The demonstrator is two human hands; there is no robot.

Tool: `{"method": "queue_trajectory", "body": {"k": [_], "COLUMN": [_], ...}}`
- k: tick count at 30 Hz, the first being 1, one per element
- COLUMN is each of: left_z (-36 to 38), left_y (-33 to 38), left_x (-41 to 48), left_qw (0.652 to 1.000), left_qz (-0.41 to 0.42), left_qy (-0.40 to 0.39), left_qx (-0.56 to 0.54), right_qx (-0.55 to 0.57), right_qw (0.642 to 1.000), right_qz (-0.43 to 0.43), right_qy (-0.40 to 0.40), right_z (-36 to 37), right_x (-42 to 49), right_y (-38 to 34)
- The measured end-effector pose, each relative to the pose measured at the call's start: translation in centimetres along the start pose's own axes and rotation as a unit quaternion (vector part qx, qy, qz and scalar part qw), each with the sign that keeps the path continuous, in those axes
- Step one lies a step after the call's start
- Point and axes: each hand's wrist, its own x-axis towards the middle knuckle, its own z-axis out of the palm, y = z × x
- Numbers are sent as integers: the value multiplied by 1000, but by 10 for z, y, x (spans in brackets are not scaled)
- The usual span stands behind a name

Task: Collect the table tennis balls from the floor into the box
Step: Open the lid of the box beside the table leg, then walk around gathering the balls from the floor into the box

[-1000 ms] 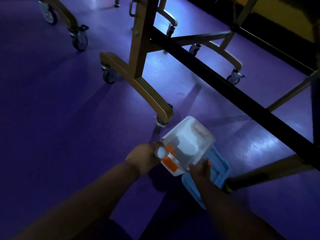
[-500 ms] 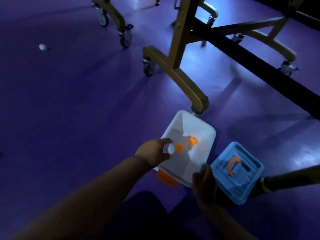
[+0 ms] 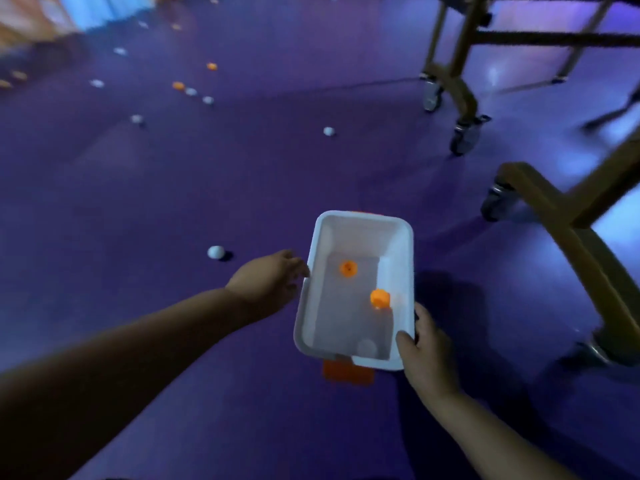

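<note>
A white plastic box point(image 3: 401, 258) with orange latches is held above the purple floor. Inside lie two orange balls point(image 3: 348, 268) and a white ball point(image 3: 366, 346) near the close corner. My right hand point(image 3: 424, 351) grips the box's near right corner. Beside the box's left rim, my left hand point(image 3: 268, 280) is empty with loose fingers. A white ball point(image 3: 215, 252) lies on the floor just left of that hand. Another white ball point(image 3: 328, 131) sits farther ahead. Several white and orange balls point(image 3: 190, 91) are scattered at the far left.
Brown table legs with castor wheels point(image 3: 464, 136) stand to the right, and a nearer curved foot point(image 3: 554, 209) is close to the box. Blurred pale shapes line the far left wall. The purple floor point(image 3: 173, 188) stretches ahead and left.
My left hand let a white ball go into the box and pulled back to its left side. The view swung left, the blue lid went out of sight, and scattered balls came into view.
</note>
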Motion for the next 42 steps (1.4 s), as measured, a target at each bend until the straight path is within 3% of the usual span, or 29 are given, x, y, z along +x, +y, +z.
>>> {"method": "queue_trajectory", "body": {"k": [10, 14, 22, 30, 37, 39, 42], "left_z": [-104, -106, -105, -49, 43, 79, 129], "left_y": [-131, -166, -250, -323, -330, -318, -297], "left_x": [-164, -235, -358, -510, -660, -695, -739], "left_qw": [951, 933, 919, 895, 835, 812, 802], "left_qz": [-253, -311, -358, -416, -521, -560, -577], "left_qy": [145, 148, 145, 161, 165, 132, 23], "left_qx": [104, 106, 80, 23, -58, -96, -155], "right_qx": [-27, -40, -72, -154, -167, -170, -178], "right_qw": [950, 914, 860, 808, 762, 748, 734], "right_qz": [-213, -267, -323, -359, -411, -423, -434], "right_qy": [-224, -305, -387, -440, -472, -483, -491], "right_z": [131, 187, 301, 403, 461, 474, 492], "right_x": [9, -35, -139, -238, -311, -332, -358], "right_y": [-160, -203, -265, -290, -310, -315, -321]}}
